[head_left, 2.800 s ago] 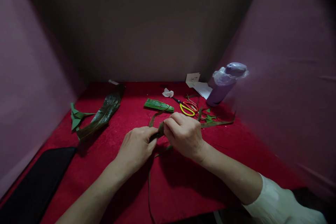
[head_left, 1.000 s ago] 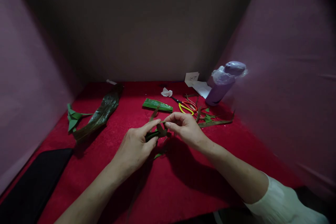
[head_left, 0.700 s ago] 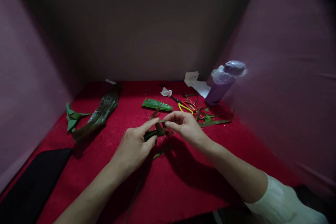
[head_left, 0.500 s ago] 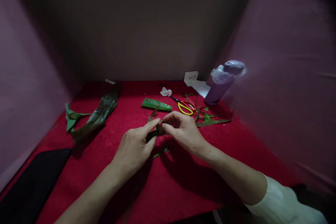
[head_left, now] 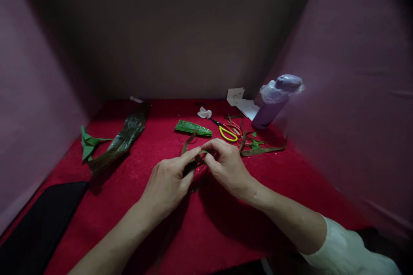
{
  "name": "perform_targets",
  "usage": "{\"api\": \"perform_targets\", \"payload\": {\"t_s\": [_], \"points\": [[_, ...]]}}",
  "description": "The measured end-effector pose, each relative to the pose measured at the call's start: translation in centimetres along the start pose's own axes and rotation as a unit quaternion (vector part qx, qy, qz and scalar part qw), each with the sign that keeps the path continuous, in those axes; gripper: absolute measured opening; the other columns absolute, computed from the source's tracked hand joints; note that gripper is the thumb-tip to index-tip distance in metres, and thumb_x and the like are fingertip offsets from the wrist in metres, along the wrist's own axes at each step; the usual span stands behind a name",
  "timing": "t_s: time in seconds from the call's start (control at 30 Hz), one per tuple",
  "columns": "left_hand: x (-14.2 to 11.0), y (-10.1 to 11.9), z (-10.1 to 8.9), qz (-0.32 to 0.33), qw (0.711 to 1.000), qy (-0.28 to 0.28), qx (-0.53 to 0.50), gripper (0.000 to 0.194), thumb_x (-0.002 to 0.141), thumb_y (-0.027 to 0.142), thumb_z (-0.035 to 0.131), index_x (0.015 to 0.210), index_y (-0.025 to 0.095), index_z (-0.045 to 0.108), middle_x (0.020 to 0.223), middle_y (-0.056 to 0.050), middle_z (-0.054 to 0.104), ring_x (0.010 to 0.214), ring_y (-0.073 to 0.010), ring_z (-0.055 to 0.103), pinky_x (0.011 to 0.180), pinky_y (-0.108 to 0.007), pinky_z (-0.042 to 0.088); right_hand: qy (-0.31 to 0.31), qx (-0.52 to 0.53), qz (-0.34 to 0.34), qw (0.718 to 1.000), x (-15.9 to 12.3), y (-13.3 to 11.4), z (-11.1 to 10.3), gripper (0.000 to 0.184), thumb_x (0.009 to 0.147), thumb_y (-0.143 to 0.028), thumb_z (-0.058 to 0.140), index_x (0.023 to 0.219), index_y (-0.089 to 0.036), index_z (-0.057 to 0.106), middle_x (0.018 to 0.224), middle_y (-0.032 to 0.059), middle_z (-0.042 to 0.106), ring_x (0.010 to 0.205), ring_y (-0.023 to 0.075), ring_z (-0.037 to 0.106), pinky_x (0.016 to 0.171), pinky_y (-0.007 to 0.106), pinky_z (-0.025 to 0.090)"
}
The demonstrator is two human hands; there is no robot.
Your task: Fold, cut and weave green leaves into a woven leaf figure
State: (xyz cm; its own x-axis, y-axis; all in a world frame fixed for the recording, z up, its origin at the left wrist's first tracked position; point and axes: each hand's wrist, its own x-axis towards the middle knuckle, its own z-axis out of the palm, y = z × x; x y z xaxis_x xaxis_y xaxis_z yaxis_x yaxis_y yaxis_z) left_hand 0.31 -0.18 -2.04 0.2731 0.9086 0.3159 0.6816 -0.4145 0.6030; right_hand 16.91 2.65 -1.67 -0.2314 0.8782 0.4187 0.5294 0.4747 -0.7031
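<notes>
My left hand [head_left: 167, 180] and my right hand [head_left: 226, 165] meet over the middle of the red cloth [head_left: 226, 227]. Between their fingertips they pinch a small folded piece of dark green leaf strips [head_left: 192, 164]. One loose strip end [head_left: 186, 144] sticks up and away from the piece. Most of the folded piece is hidden by my fingers.
A long dark leaf [head_left: 124, 139] and folded green bits [head_left: 87, 145] lie at the left. A cut green leaf piece [head_left: 192, 128], yellow-and-red scissors [head_left: 228, 130], leaf scraps [head_left: 258, 148], a crumpled tissue [head_left: 204, 113], paper [head_left: 241, 102] and a purple bottle [head_left: 274, 99] lie behind. A black pad [head_left: 38, 223] sits front left.
My hands have drawn closer together over the leaf piece. My right hand has slid slightly toward me and its fingers have curled down on the strips.
</notes>
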Motion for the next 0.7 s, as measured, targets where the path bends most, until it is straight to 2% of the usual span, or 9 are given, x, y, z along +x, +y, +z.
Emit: {"api": "perform_targets", "payload": {"t_s": [0.17,0.37,0.57,0.7], "points": [[0.0,0.1,-0.1,-0.018,1.0,-0.017,-0.007,0.049,0.078,0.017,0.054,0.126,0.029,0.054,0.101,-0.004,0.072,0.081,-0.0214,0.068,0.069,-0.029,0.05,-0.025,0.001,-0.02,0.999,0.0,0.0,-0.3,0.02,0.074,-0.003,0.046,0.08,-0.017,0.06,0.077,0.0021,0.059,0.072,0.0141,0.054,0.068,0.027,0.042],[0.0,0.0,-0.2,-0.034,0.998,-0.023,-0.05,0.049,0.076,0.012,0.053,0.123,0.029,0.057,0.105,-0.002,0.071,0.087,-0.0203,0.067,0.073,-0.029,0.049,-0.055,0.094,0.016,0.994,0.4,0.5,-0.6,0.024,0.073,-0.002,0.042,0.087,-0.019,0.052,0.078,-0.0002,0.057,0.07,0.0121,0.053,0.065,0.026,0.043],[0.1,0.2,-0.3,-0.034,0.996,-0.017,-0.082,0.05,0.075,0.01,0.053,0.121,0.029,0.058,0.104,0.0,0.071,0.082,-0.017,0.067,0.07,-0.026,0.049,-0.09,0.209,0.053,0.972,0.9,0.8,-0.9,0.023,0.071,-0.004,0.048,0.089,-0.019,0.051,0.082,0.0002,0.056,0.075,0.012,0.054,0.068,0.026,0.045],[0.1,0.5,-0.4,-0.061,0.991,-0.024,-0.114,0.047,0.076,0.012,0.053,0.119,0.028,0.06,0.088,0.001,0.073,0.067,-0.015,0.065,0.06,-0.024,0.048,-0.136,0.288,0.1,0.943,1.4,1.1,-1.4,0.014,0.072,-0.012,0.056,0.084,-0.017,0.053,0.078,-0.0001,0.057,0.068,0.0109,0.054,0.062,0.026,0.044]]}}
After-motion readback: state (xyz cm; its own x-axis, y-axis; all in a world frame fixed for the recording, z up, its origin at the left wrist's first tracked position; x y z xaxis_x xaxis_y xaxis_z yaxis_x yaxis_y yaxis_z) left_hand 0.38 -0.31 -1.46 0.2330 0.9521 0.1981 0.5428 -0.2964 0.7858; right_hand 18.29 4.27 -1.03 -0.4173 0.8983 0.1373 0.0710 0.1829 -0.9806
